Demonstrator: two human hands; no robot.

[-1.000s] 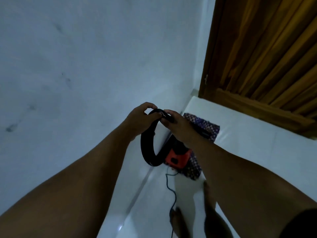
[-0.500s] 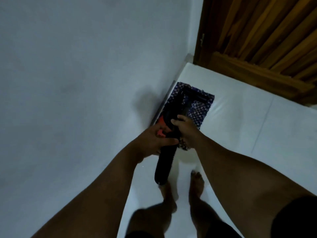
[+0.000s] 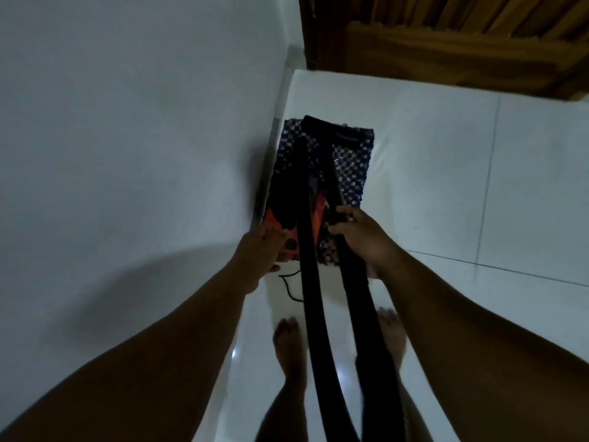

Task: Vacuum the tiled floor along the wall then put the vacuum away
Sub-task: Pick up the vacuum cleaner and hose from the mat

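The red and black vacuum body [image 3: 278,215] lies on a dark patterned cloth [image 3: 353,167] against the foot of the white wall [image 3: 127,138]. Its black hose [image 3: 310,298] runs from the body down towards me in a long loop. My right hand [image 3: 360,240] grips the hose's other black run [image 3: 331,180] just right of the body. Blurred by motion, my left hand [image 3: 261,250] rests on the near red end of the vacuum with its fingers stretched out. A thin black cord [image 3: 288,287] curls on the tiles below the body.
My bare feet [image 3: 288,342] stand on the glossy white tiled floor [image 3: 446,186] close to the wall. A brown wooden door [image 3: 446,36] closes off the corner at the top right. Open tiles stretch to the right.
The view has tipped down and closer over the vacuum. The hose, held up as a coil a second ago, now hangs stretched in two long runs. My left hand has dropped onto the red body.
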